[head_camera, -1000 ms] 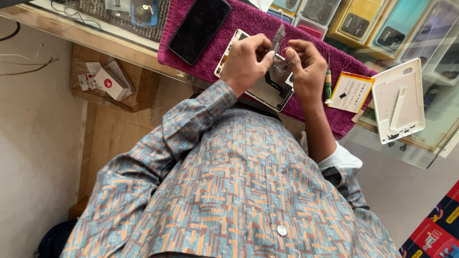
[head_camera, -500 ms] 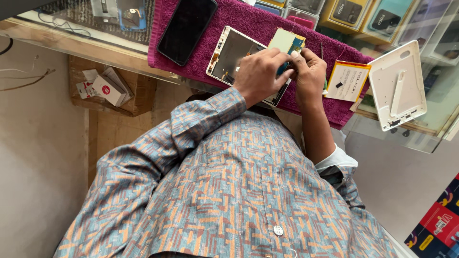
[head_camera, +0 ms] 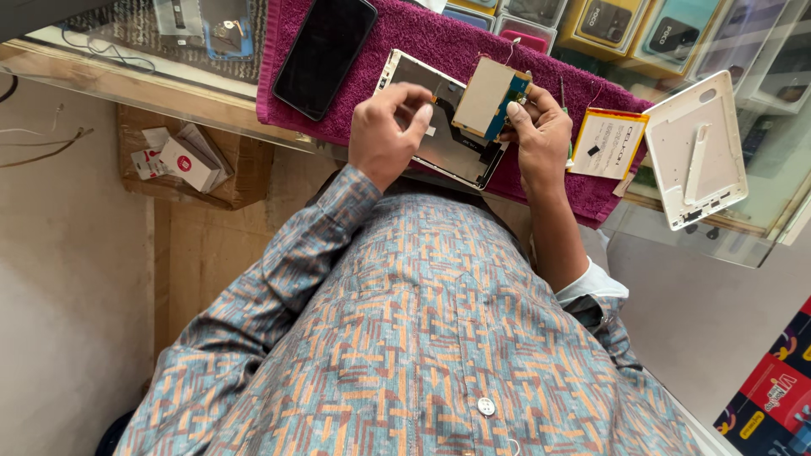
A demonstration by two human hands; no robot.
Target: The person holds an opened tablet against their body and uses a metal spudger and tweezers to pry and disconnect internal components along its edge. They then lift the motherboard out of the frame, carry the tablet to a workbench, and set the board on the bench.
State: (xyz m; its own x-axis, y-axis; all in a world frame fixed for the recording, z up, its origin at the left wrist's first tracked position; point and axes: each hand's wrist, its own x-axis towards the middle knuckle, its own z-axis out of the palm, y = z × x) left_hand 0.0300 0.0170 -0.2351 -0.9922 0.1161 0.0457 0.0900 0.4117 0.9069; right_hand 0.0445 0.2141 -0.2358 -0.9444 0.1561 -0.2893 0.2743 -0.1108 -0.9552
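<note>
Your fingers (head_camera: 517, 111) on the right hand (head_camera: 541, 135) pinch the lower corner of a small circuit board (head_camera: 488, 98), tan on its face with a blue edge, holding it tilted up above the opened tablet (head_camera: 439, 139). Your left hand (head_camera: 384, 135) rests on the tablet's grey inner surface, its fingers curled loosely with the tips drawn together near a small white patch; whether they pinch anything there you cannot tell. The tablet lies face down, its white frame showing, on a magenta towel (head_camera: 422, 34) spread over the glass bench (head_camera: 127, 80). Just left of the tablet on the same towel lies a black phone (head_camera: 325, 52), screen dark and set at a slant. To the right of your right hand, touching the towel's edge, is a flat battery pack (head_camera: 606, 143) with a white label and orange border. Beyond it, resting on the glass, sits the white back cover (head_camera: 697, 148), inner side up. Under the glass at the far edge show yellow and teal boxes (head_camera: 642, 25). Below the bench on the left, a cardboard box (head_camera: 190, 160) holds small white and red packets.
</note>
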